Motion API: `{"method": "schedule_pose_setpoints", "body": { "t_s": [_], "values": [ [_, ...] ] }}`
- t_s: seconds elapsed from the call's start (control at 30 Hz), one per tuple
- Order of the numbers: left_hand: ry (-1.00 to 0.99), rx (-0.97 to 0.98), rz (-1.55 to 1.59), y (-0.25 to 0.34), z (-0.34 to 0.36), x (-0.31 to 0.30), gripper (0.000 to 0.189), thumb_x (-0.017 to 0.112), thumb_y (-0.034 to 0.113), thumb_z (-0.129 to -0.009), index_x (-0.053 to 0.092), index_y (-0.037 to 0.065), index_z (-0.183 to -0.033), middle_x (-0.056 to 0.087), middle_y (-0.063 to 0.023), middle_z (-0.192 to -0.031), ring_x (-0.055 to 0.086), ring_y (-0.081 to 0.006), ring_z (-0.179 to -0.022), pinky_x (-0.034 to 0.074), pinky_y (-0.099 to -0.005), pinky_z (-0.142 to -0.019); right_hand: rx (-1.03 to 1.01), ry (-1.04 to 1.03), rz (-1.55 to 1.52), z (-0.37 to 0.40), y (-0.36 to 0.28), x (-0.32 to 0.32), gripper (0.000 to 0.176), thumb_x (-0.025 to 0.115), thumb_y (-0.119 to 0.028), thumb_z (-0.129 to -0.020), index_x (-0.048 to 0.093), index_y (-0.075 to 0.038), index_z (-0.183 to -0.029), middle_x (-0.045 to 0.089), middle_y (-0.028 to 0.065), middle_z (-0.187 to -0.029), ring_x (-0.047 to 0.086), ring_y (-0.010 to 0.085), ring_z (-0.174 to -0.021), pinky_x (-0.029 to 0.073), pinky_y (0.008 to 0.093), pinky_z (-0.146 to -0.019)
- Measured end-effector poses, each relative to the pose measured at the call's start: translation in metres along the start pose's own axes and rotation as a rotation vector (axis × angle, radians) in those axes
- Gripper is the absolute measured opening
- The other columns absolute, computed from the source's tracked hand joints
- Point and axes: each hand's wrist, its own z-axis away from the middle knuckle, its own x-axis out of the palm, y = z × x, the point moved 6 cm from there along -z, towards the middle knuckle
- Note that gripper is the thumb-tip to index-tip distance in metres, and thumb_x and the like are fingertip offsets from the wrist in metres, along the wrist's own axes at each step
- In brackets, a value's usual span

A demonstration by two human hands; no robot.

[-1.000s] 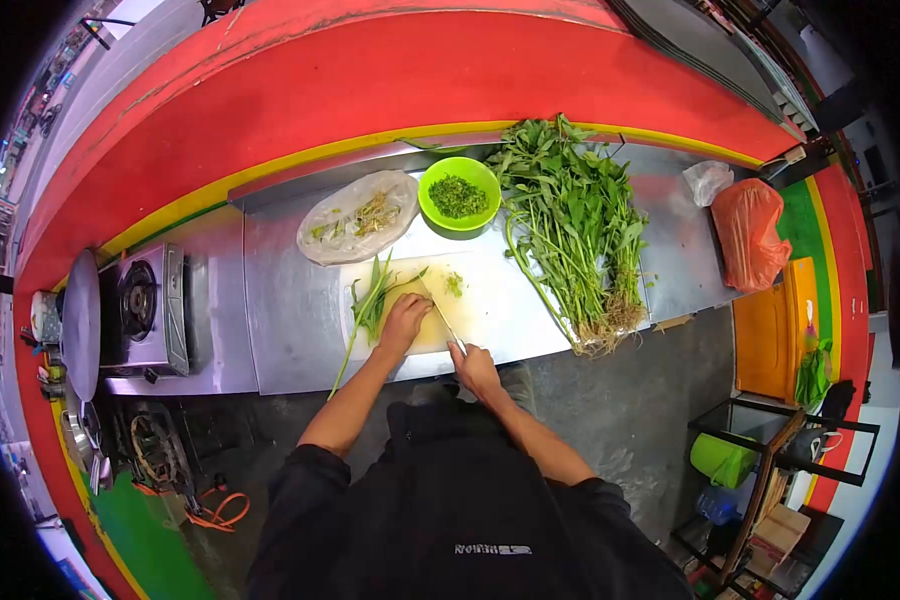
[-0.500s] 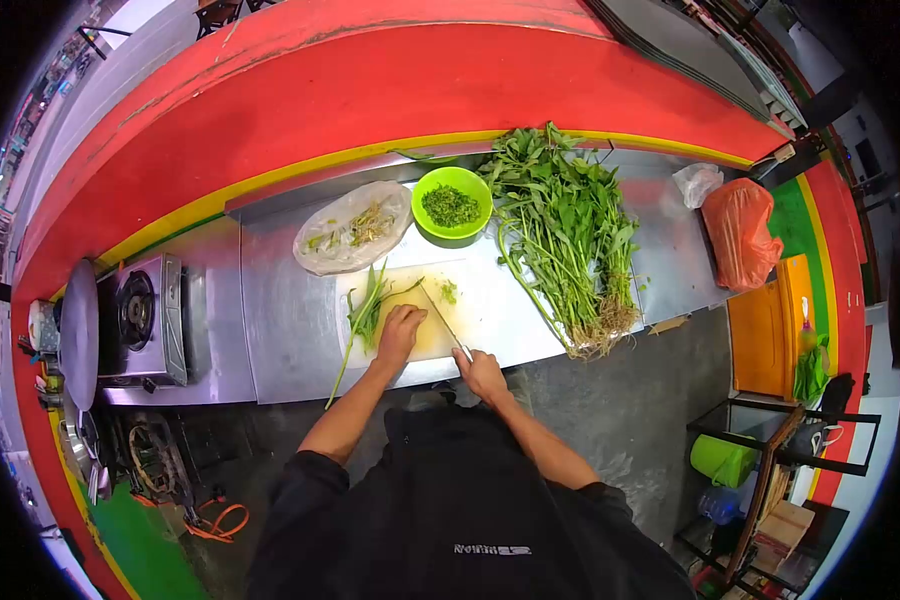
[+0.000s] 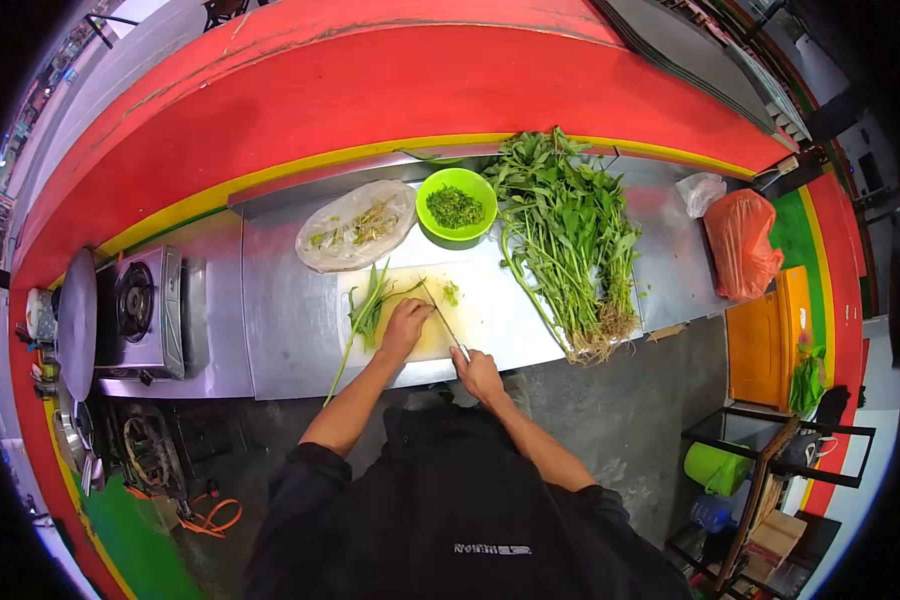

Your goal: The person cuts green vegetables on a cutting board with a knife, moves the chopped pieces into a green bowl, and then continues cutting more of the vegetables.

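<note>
A pale cutting board [image 3: 438, 343] lies on the counter. On it my left hand [image 3: 402, 328] is closed, fingers curled beside the blade; what they grip, if anything, is hidden. My right hand [image 3: 480, 374] is wrapped round the handle of a knife [image 3: 444, 321], its blade slanting up and left across the board. Left of my left hand lie long green leafy stalks [image 3: 369, 309], one reaching past the near counter edge. A little chopped green [image 3: 451, 293] sits to the right of the blade tip. Behind the board, a lime-green bowl [image 3: 456, 232] holds chopped greens [image 3: 455, 206].
A plastic bag [image 3: 322, 258] with trimmed stems and roots lies behind the board. A large bunch of rooted leafy greens [image 3: 570, 235] spreads to the right. Further right stands a red plastic bag [image 3: 740, 245]. A gas stove [image 3: 142, 310] is at the left, before a red wall [image 3: 370, 100].
My left hand has shifted very slightly up and right, closer to the blade. The knife and right hand have barely moved; the whole view is slightly shifted.
</note>
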Motion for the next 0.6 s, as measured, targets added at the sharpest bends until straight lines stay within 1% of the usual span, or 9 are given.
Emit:
{"method": "schedule_pose_setpoints", "body": {
  "t_s": [0.07,0.13,0.23,0.37,0.43,0.53,0.6],
  "values": [
    [-0.001,0.000,-0.002,-0.001,0.000,0.002,0.018,0.067,0.002,-0.085,0.073,0.002,-0.102,0.066,-0.0125,-0.095,0.062,-0.0335,-0.094,0.051,-0.0430,-0.085,0.002,-0.013,-0.009,0.001,0.001,0.002,0.068,0.052,-0.053,-0.103,0.068,0.013,-0.090,0.066,0.0402,-0.085,0.067,0.0558,-0.089,0.053,0.0582,-0.082],
    [-0.002,0.000,-0.006,0.000,-0.002,0.001,0.018,0.067,0.002,-0.085,0.073,0.002,-0.102,0.066,-0.0124,-0.095,0.062,-0.0336,-0.093,0.051,-0.0432,-0.085,0.017,0.037,0.010,0.002,0.001,0.002,0.067,0.053,-0.051,-0.102,0.069,0.012,-0.090,0.066,0.0395,-0.084,0.067,0.0559,-0.088,0.053,0.0587,-0.081],
    [0.013,0.000,0.017,0.001,-0.001,-0.001,0.018,0.067,0.002,-0.084,0.073,0.002,-0.101,0.066,-0.0123,-0.095,0.062,-0.0337,-0.092,0.051,-0.0440,-0.082,-0.003,0.055,0.002,-0.004,0.001,0.009,0.065,0.053,-0.050,-0.102,0.069,0.012,-0.089,0.066,0.0390,-0.083,0.067,0.0561,-0.087,0.053,0.0589,-0.081],
    [0.011,0.010,-0.059,0.007,-0.003,-0.005,0.017,0.068,0.003,-0.083,0.074,0.004,-0.099,0.065,-0.0102,-0.093,0.062,-0.0319,-0.089,0.050,-0.0439,-0.078,-0.048,0.086,0.005,-0.014,-0.003,0.010,0.063,0.054,-0.049,-0.102,0.069,0.011,-0.089,0.066,0.0386,-0.084,0.066,0.0562,-0.087,0.053,0.0589,-0.082],
    [0.021,0.010,-0.075,0.007,-0.004,-0.007,0.016,0.068,0.003,-0.083,0.074,0.005,-0.098,0.065,-0.0092,-0.092,0.062,-0.0313,-0.087,0.050,-0.0435,-0.077,-0.045,0.072,-0.046,-0.014,-0.004,0.008,0.062,0.054,-0.048,-0.102,0.069,0.011,-0.090,0.066,0.0391,-0.084,0.067,0.0552,-0.087,0.053,0.0588,-0.081],
    [0.027,0.006,-0.066,0.008,-0.004,-0.009,0.013,0.069,0.006,-0.084,0.074,0.006,-0.096,0.065,-0.0077,-0.090,0.062,-0.0301,-0.086,0.049,-0.0425,-0.077,-0.011,0.021,-0.042,-0.008,-0.002,0.007,0.061,0.055,-0.047,-0.102,0.069,0.010,-0.090,0.066,0.0391,-0.084,0.067,0.0547,-0.087,0.053,0.0590,-0.080],
    [0.022,-0.017,-0.038,0.007,-0.005,-0.009,0.010,0.071,0.008,-0.085,0.073,0.006,-0.094,0.066,-0.0072,-0.090,0.062,-0.0299,-0.085,0.049,-0.0422,-0.077,0.001,0.027,-0.052,-0.002,-0.002,0.007,0.061,0.055,-0.047,-0.102,0.069,0.010,-0.090,0.066,0.0390,-0.084,0.067,0.0546,-0.087,0.053,0.0590,-0.081]
  ]
}}
